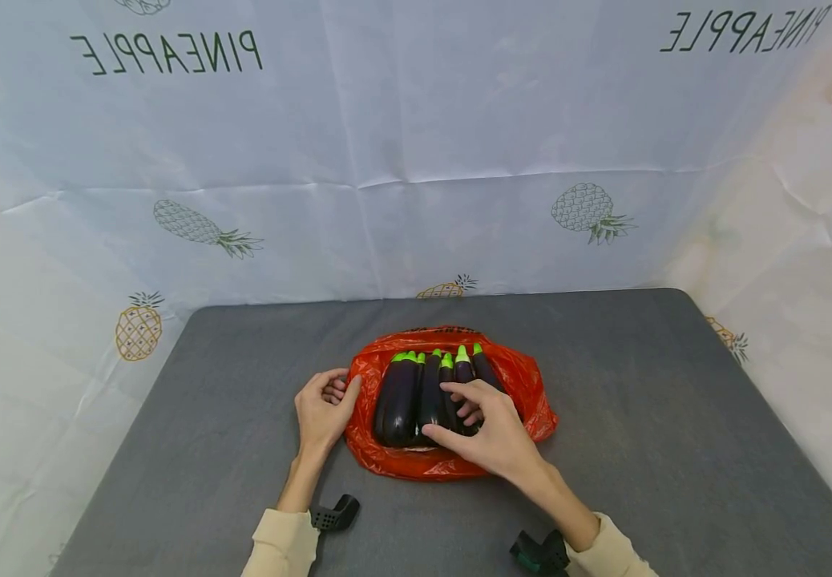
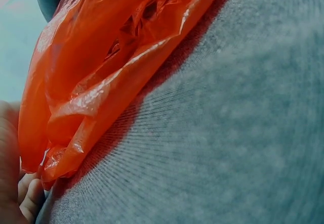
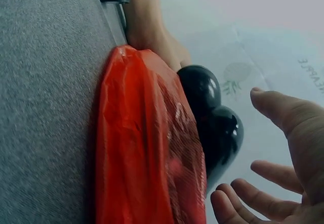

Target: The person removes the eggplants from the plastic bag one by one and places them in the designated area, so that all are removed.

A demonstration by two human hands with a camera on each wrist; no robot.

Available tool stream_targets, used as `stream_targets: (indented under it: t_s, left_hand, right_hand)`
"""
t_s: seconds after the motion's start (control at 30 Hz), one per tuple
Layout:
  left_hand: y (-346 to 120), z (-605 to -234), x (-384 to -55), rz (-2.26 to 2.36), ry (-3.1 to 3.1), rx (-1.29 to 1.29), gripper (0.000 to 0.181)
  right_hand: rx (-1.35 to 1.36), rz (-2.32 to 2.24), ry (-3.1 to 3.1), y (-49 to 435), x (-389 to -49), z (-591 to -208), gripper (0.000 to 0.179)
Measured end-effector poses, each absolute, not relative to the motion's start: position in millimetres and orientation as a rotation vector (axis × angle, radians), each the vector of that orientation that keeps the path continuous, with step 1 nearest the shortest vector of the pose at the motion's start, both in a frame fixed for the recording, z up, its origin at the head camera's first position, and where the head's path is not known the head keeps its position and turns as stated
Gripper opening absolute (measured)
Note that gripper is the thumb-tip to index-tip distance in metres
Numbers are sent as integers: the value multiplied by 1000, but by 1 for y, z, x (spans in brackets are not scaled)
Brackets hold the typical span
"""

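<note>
Several dark purple eggplants (image 1: pixel 400 405) with green stem ends lie side by side in a red plastic bag (image 1: pixel 430 467), its mouth spread wide around them. At the bag's left side, my left hand (image 1: pixel 324 409) pinches the rim; in the left wrist view, the red plastic (image 2: pixel 96 97) runs in between thumb and fingers (image 2: pixel 31 196). Over the right-hand eggplants is my right hand (image 1: pixel 491 429), thumb and fingers spread apart. In the right wrist view, that hand (image 3: pixel 298 168) holds nothing, beside the rounded ends of two eggplants (image 3: pixel 217 133) above the bag's wall.
A grey table (image 1: pixel 640 417) lies under the bag. White cloth (image 1: pixel 401 104) printed with pineapples hangs behind the table and along both sides. Black wrist devices (image 1: pixel 335 513) are worn on both wrists, below beige sleeves.
</note>
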State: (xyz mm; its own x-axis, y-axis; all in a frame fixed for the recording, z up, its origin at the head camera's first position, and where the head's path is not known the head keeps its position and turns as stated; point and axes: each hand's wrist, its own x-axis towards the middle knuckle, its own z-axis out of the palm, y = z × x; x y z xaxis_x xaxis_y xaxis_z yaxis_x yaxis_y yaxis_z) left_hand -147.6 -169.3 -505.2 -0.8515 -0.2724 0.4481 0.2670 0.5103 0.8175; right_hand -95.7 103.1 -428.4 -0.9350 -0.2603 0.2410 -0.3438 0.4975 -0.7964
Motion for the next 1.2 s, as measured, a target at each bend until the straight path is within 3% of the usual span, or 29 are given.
stream_targets:
  t_s: [0.6, 1.2]
  left_hand:
    - [-169, -508, -150, -1331, -2197, -15, 12]
    - [-169, -507, -149, -1330, -2204, -10, 12]
  right_hand:
    - [409, 1393, -2673, 91, -91, -437, 60]
    - [384, 1544, -2383, 87, -87, -447, 36]
